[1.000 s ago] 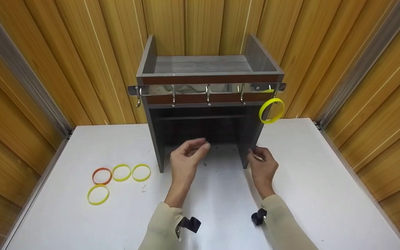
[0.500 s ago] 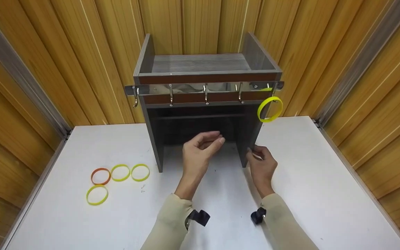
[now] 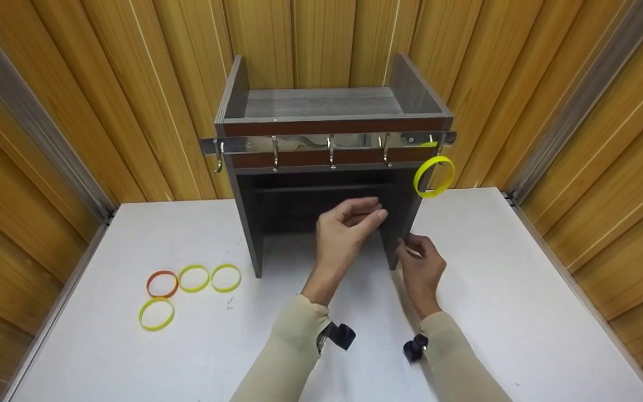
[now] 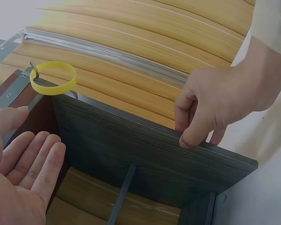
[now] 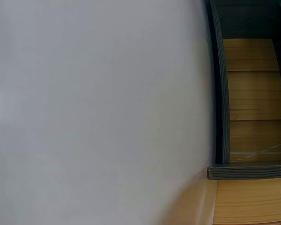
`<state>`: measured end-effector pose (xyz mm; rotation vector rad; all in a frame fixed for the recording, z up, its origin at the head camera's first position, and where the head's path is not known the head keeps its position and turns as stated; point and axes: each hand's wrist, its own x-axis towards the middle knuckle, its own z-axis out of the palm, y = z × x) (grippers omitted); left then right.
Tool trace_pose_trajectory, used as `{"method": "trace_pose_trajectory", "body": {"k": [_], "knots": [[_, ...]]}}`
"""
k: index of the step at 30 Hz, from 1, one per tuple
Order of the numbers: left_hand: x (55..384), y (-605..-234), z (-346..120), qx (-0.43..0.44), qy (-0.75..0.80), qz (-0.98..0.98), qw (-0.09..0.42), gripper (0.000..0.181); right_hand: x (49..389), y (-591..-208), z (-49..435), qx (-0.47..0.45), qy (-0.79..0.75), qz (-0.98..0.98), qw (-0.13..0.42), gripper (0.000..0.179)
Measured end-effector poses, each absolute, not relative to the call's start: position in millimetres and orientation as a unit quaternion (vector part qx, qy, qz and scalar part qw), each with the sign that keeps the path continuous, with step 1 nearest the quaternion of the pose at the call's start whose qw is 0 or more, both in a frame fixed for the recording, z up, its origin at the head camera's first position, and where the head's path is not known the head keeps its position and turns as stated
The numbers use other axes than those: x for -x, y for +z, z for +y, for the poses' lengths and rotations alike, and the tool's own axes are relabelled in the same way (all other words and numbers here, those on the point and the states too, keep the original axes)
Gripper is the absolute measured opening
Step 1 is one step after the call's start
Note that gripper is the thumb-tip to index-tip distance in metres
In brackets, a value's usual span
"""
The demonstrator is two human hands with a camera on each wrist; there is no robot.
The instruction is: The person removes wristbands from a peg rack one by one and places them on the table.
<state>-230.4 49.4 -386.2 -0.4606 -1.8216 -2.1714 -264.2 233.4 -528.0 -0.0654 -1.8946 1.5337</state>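
A grey wooden shelf unit [image 3: 321, 104] stands on the white table, with a metal hook rail [image 3: 305, 144] across its front. From the rail's rightmost hook hangs a yellow wristband [image 4: 55, 89]. My left hand [image 3: 339, 237] is in front of the unit's lower opening, fingers loosely bent and holding nothing; the left wrist view shows its bare palm. My right hand [image 3: 425, 273] pinches the edge of the unit's right side panel [image 4: 117, 124] low down, thumb on the inner face. Only a sliver of that hand shows in the right wrist view.
On the table left of the unit lie a red wristband [image 3: 162, 272] and three yellow wristbands [image 3: 225, 291], close together. Wood-patterned walls [image 3: 76, 100] enclose the table [image 3: 522, 312] at the back and sides. The remaining hooks [image 3: 331, 159] carry nothing.
My left hand has moved right and a little upward across the front of the unit, towards the right panel. My right hand stays at the panel edge.
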Motion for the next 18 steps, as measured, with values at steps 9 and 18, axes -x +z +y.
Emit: {"method": "trace_pose_trajectory", "body": {"k": [9,18], "knots": [[239,-382,65,0.158,-0.750,-0.630,0.124,0.029,264,-529,232,0.025,0.583,-0.735,0.346,0.014],[246,-375,82,0.160,-0.738,-0.645,0.118,0.028,261,-525,231,0.021,0.589,-0.726,0.355,0.012]]}}
